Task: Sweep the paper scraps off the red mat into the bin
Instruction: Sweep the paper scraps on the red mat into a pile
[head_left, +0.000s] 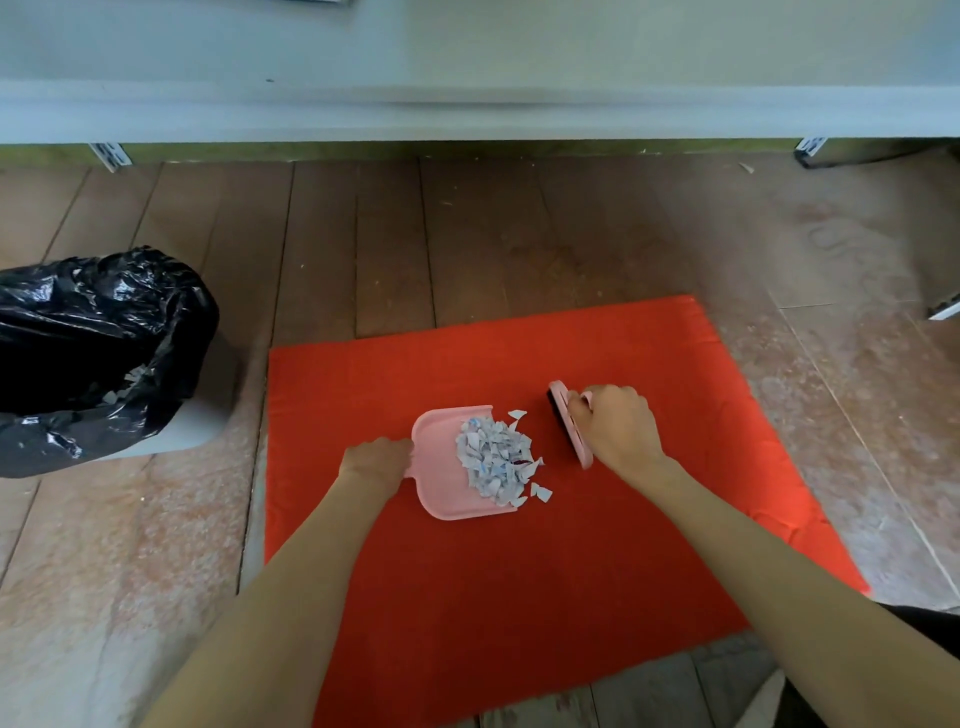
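Note:
A red mat (467, 561) lies on the wooden floor. On it rests a pink dustpan (439, 467), and my left hand (375, 461) grips its handle. A heap of white paper scraps (493, 457) fills the pan's open side, with a few loose scraps (540, 491) on the mat just past its lip. My right hand (615, 423) is shut on a pink brush (569, 421) with black bristles, held a little to the right of the heap. A bin (93, 353) lined with a black bag stands left of the mat, with some scraps inside.
A grey-white table edge (467, 111) runs across the top, with brackets (109, 156) under it. Worn wooden floor (519, 234) surrounds the mat. A metal piece (943, 306) sits at the far right edge.

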